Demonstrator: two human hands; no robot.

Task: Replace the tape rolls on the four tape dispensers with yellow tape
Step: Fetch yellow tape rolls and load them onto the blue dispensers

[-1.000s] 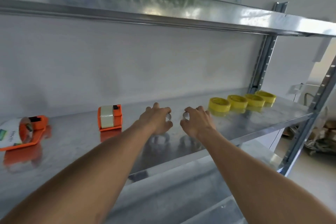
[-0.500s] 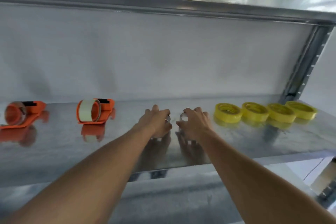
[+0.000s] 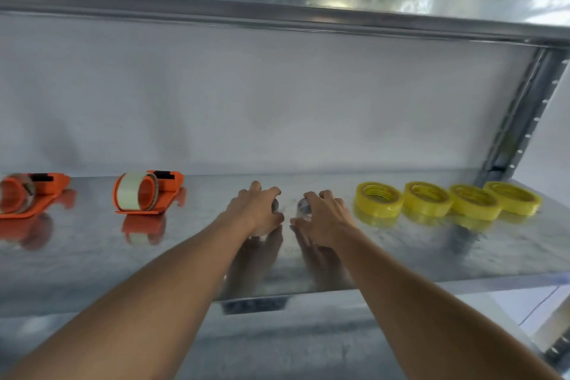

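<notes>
A steel shelf (image 3: 431, 256) against a pale wall is carrying everything. Both hands, left hand (image 3: 257, 210) and right hand (image 3: 320, 219), are curling over small clear rolls (image 3: 303, 207) at its middle. Four yellow tape rolls (image 3: 377, 199) are waiting just right; two orange dispensers (image 3: 148, 191) are lying left. Probably best lifting squarely, avoiding sticky edges.

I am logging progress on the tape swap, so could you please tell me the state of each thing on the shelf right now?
Left orange plastic tape dispenser: partly out of frame, roll loaded, not yellow.
Second orange plastic tape dispenser: pale roll loaded, untouched.
Four yellow tape rolls: flat in a row, unused.
Left hand: curled over a small clear roll-like object.
Right hand: curled over another.
Metal shelf: carries everything.
</notes>
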